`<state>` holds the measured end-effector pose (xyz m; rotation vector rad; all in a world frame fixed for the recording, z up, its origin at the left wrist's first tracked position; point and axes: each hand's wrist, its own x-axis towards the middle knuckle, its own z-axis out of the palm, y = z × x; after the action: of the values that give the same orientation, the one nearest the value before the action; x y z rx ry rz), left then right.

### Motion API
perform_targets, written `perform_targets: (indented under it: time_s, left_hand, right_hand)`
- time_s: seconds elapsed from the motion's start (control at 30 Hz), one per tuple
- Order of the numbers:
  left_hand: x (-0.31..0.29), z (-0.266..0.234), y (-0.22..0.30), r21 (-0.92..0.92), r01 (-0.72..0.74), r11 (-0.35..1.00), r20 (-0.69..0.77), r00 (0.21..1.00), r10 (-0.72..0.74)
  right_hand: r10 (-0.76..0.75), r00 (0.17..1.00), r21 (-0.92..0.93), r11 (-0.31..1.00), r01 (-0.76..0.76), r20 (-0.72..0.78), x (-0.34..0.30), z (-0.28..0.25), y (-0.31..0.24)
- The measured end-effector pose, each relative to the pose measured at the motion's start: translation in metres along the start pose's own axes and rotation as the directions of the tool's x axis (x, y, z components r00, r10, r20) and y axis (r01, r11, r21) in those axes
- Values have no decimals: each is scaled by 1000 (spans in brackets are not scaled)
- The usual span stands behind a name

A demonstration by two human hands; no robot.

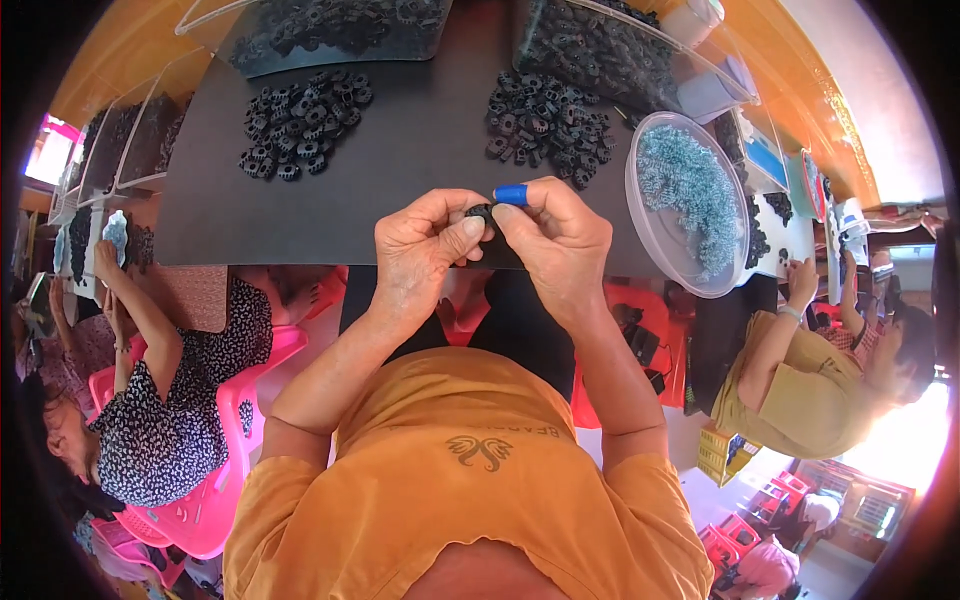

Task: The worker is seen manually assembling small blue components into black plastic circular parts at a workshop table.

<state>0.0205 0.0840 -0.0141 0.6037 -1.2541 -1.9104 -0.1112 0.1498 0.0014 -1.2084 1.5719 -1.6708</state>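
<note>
My left hand (422, 238) pinches a small black hair claw clip (481, 212) between thumb and fingers, just over the table's near edge. Close against it, my right hand (560, 236) is closed too, its thumb and forefinger pressed together at the clip's side. A blue sleeve (511, 194) covers a finger of that hand. Whatever sits between the right fingertips is hidden. Beyond my hands, two loose piles of black clip pieces lie on the dark table: a left pile (305, 122) and a right pile (550, 125).
A round clear tub (641, 205) of small bluish coiled springs (690, 195) stands on the right, overhanging the table edge. Clear bins of black pieces, a left bin (340, 52) and a right bin (600, 55), line the back. People sit working on both sides, one on a pink chair (205, 510).
</note>
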Motion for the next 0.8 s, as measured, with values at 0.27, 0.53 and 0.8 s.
perform_targets:
  time_s: [0.27,0.53,0.8]
  left_hand:
    - [-3,-3,-4,39,-21,999,-37,999,23]
    - [-2,-11,-1,20,-26,999,23,999,25]
    - [-3,-7,-2,66,0,998,16,1000,-1]
  right_hand:
    - [-317,948,-232,924,303,-25,-8,10,13]
    - [-48,998,10,999,47,40,-9,1,-3]
    - [-78,997,-43,996,79,24,-6,2,0]
